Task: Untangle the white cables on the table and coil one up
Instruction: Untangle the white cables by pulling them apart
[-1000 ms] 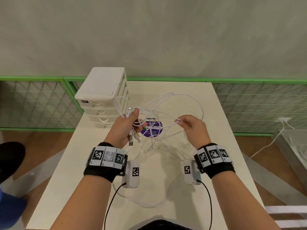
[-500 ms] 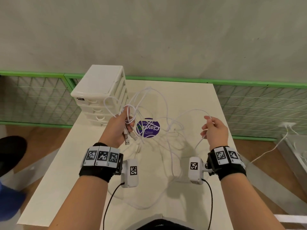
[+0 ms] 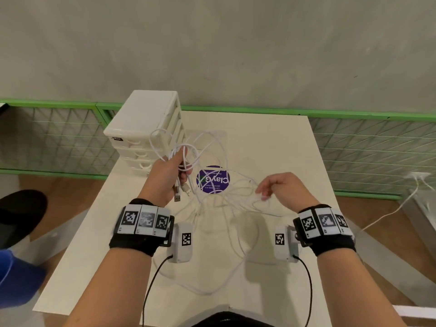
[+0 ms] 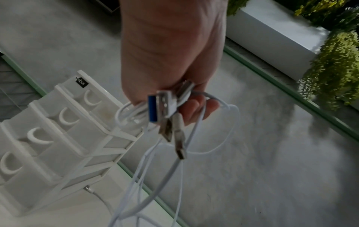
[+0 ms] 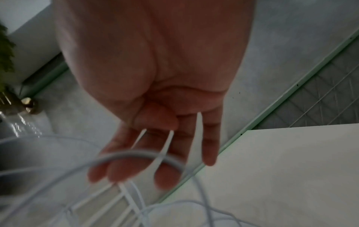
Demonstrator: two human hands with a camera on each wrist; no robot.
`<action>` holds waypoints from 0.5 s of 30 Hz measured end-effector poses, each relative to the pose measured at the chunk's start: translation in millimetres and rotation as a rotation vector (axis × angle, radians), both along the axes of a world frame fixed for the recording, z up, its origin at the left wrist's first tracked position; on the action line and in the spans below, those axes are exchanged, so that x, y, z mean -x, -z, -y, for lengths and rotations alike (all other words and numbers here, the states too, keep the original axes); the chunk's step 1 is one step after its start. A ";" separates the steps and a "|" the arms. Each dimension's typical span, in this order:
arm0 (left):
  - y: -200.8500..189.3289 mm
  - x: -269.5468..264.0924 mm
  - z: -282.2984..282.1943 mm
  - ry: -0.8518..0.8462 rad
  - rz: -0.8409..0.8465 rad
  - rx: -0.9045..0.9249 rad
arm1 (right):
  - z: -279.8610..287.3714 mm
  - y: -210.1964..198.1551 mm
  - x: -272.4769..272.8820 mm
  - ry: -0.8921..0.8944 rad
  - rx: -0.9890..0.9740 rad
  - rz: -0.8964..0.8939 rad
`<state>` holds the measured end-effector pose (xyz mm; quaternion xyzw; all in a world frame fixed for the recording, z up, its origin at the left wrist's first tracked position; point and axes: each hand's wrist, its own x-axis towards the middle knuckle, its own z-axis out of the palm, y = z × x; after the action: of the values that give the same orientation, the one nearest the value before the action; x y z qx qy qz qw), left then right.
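Several tangled white cables (image 3: 212,204) sag from my raised left hand to the white table (image 3: 271,142). My left hand (image 3: 181,166) grips a bunch of strands, loops sticking up above the fist and USB plugs (image 3: 180,193) hanging below it. In the left wrist view the curled fingers (image 4: 194,107) clamp the plugs (image 4: 165,107), one of them with a blue insert. My right hand (image 3: 264,193) hovers right of the tangle with its fingers stretched out. A cable loop (image 5: 136,155) lies across those straight fingers (image 5: 167,176); no pinch shows.
A white drawer unit (image 3: 146,123) stands at the table's back left, close to my left hand. A round purple sticker (image 3: 213,179) marks the table's middle. A green-framed wire fence (image 3: 365,147) runs behind the table. One long strand curls toward the near edge (image 3: 205,291).
My right hand has moved left, back to the tangle, and its fingers have straightened out of the pinch they held. My left hand keeps its grip, held slightly higher.
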<state>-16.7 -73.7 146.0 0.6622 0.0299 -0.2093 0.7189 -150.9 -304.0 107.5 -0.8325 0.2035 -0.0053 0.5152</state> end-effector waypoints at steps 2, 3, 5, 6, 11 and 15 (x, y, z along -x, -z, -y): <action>-6.2 -3.4 -3.0 -0.018 0.030 -0.008 | 0.0 10.0 0.8 -0.030 0.135 -0.171; -9.6 -5.3 -4.4 -0.026 0.044 -0.015 | 3.6 17.9 2.8 0.006 0.218 -0.237; -16.0 -8.8 -7.3 -0.036 0.064 -0.026 | 15.1 36.3 10.0 0.111 0.342 -0.379; -18.7 -9.8 -8.3 -0.037 0.069 -0.029 | 20.1 44.3 15.2 0.149 0.377 -0.458; -23.0 -6.9 -2.8 0.017 0.044 -0.006 | 18.1 57.3 20.3 0.254 0.347 -0.364; -14.5 -3.8 4.2 0.130 0.039 -0.062 | -11.5 10.7 -3.4 0.341 0.266 0.234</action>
<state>-12.9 -77.9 160.6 0.6887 -0.0207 -0.2417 0.6833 -147.6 -292.4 96.8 -0.8403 0.2777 -0.2152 0.4129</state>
